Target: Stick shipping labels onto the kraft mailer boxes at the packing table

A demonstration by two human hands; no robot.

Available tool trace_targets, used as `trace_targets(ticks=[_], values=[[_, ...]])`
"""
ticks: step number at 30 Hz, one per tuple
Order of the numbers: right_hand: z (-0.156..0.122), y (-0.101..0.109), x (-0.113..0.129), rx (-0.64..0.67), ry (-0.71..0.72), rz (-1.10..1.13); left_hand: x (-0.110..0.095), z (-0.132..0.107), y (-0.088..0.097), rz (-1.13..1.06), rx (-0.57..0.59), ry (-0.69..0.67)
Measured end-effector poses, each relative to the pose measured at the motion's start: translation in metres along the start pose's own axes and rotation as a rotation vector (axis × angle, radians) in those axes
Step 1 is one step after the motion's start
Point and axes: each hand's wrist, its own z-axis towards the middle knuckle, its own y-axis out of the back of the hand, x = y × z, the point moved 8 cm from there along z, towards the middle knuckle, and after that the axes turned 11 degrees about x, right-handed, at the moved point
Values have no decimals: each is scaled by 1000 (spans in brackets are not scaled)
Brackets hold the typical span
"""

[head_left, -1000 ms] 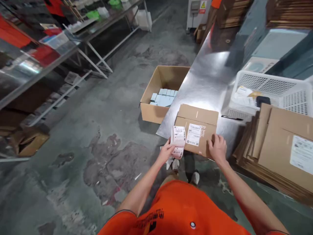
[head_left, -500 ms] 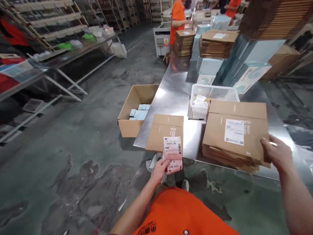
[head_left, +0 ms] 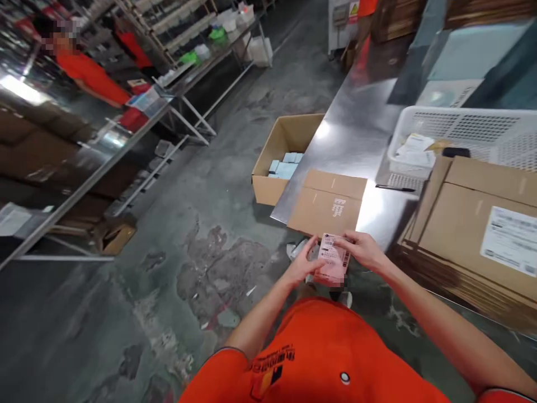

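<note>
Between my two hands, just off the near table edge, are printed shipping labels (head_left: 331,267) on pinkish backing. My left hand (head_left: 302,263) grips them along the left side, thumb on top. At the upper right corner, the fingers of my right hand (head_left: 363,249) pinch the same labels. Right beyond lies a flat folded carton (head_left: 325,202) with white print, at the table's corner. To the right is a stack of flattened cartons (head_left: 470,224); a white label (head_left: 512,238) is on the top one.
A white plastic basket (head_left: 461,120) holding papers stands on the metal table (head_left: 350,134), a black pen (head_left: 394,188) beside it. An open cardboard box (head_left: 268,190) with light-blue boxes sits left of the table. Across the aisle, a person in orange (head_left: 90,73) stands near another bench (head_left: 138,131).
My right hand has left the carton stack and come over to the labels in my left hand. The view has turned left and down.
</note>
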Motion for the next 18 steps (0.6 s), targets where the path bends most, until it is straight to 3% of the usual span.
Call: trace_targets(ticks=[2, 4, 8, 13, 18], values=[[12, -17, -5, 11, 7, -11, -9, 11, 23, -22, -130, -35], [23, -25, -10, -25, 11, -53, -4, 25, 41, -17, -217, 11], [56, -24, -28, -78, 3, -217, 41, 46, 65, -3, -294, 184], [120, 23, -53, -293, -81, -547, 107, 36, 77, -79, -214, 353], [156, 50, -69, -322, -169, -792, 139, -6, 93, -112, -160, 423]])
